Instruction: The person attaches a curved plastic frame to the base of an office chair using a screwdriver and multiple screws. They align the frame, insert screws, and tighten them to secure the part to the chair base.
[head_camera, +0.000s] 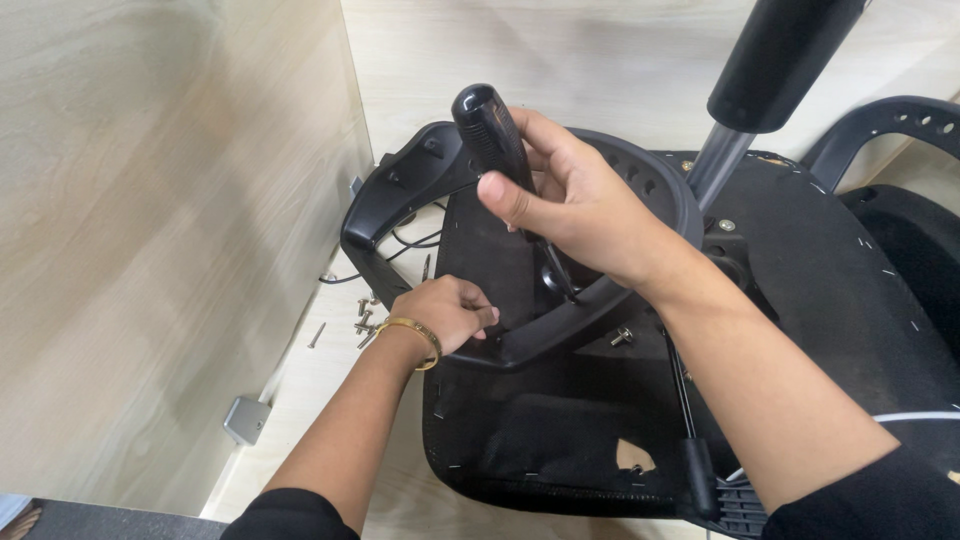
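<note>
An office chair seat (800, 290) lies upside down on a pale wooden surface, its black fabric underside up. A black plastic armrest (400, 190) arches over its left side. My right hand (570, 200) grips the thick black handle of a screwdriver (490, 135), whose shaft points down at the armrest's bracket near the seat. My left hand (450, 312), with a gold bracelet on the wrist, is closed on the lower end of the armrest where it meets the seat. A bolt (622, 337) lies on the seat beside the bracket.
Several loose screws (362, 322) lie on the wooden surface left of the seat. A wooden panel (150, 250) stands upright at the left with a metal bracket (246, 418) at its foot. The chair's gas cylinder (775, 60) rises at top right; a second armrest (880, 125) sits far right.
</note>
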